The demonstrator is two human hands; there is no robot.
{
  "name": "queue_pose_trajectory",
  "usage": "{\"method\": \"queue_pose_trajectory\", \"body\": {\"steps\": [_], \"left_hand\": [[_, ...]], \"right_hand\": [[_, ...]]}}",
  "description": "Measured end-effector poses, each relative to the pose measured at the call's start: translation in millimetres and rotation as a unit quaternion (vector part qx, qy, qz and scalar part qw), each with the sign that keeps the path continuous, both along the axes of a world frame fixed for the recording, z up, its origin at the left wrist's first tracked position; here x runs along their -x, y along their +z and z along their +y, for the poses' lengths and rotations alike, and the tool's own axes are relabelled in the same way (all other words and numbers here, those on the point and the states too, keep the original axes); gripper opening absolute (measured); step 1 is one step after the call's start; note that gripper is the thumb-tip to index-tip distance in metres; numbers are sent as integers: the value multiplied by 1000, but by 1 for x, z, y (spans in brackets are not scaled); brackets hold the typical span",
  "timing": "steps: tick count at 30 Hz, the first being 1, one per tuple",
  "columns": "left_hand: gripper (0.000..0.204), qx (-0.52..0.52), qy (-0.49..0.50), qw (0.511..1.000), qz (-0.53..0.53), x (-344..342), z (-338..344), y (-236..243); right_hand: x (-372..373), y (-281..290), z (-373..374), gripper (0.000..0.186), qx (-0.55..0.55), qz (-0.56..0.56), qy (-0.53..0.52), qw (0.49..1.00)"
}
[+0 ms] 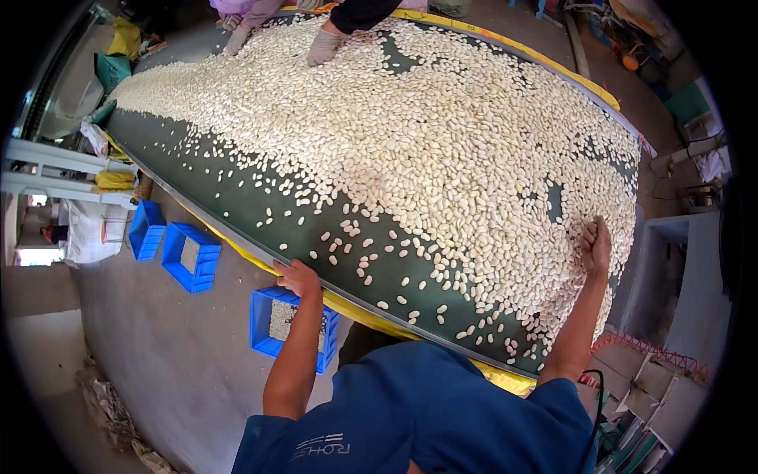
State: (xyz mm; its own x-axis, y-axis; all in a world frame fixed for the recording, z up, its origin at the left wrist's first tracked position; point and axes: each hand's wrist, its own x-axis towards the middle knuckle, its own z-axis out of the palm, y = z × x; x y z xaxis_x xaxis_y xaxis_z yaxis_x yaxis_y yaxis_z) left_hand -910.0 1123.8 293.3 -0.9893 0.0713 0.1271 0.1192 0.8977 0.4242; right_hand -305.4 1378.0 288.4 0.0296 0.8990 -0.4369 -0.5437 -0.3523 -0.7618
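Note:
White beans (442, 150) lie in a thick spread over a long dark green sorting table (260, 209), thinning to loose single beans along my side. My right hand (596, 246) is over the beans at the right end of the table, its fingers curled closed; whatever they hold is hidden. At the near rim, my left hand (298, 279) has its fingers partly stretched out to the left, above a blue crate (267, 346). No bean can be made out in it. The crate stands on the floor and has small pale pieces inside.
Two more blue crates (212, 278) (145, 231) stand on the floor to the left. Across the table, another person's gloved hands (324, 47) (235, 41) touch the beans. Yellow edging (359, 314) runs along the near rim. A red coiled hose (651, 347) hangs at the right.

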Motion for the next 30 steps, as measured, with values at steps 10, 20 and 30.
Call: {"method": "queue_pose_trajectory", "body": {"steps": [10, 20, 30], "left_hand": [[57, -29, 15, 999, -11, 20, 18, -1], [58, -50, 14, 998, -38, 37, 29, 19], [58, -76, -12, 997, -30, 69, 27, 16]], "right_hand": [[139, -37, 32, 26, -74, -426, 61, 900], [499, 37, 79, 20, -417, -341, 307, 785], [561, 12, 76, 23, -452, -481, 372, 653]]}}
